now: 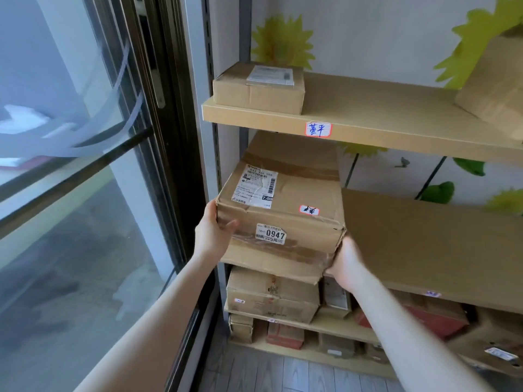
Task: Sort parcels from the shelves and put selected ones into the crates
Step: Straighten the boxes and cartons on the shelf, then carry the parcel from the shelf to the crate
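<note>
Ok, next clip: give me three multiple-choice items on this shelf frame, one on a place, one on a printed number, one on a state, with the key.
1. Where does the small parcel with a white label sit?
A. left end of the top shelf
B. on the floor
C. in a crate

2. Which number is printed large on the front sticker of the held parcel?
A. 0749
B. 0947
C. 1234

3. How is the held parcel gripped?
A. one hand from above
B. not touched
C. both hands at its front corners

Key: 1 A, it lies at the board's left end. 2 B, the sticker reads 0947. 3 C, the left hand and right hand clasp the two front corners.
</note>
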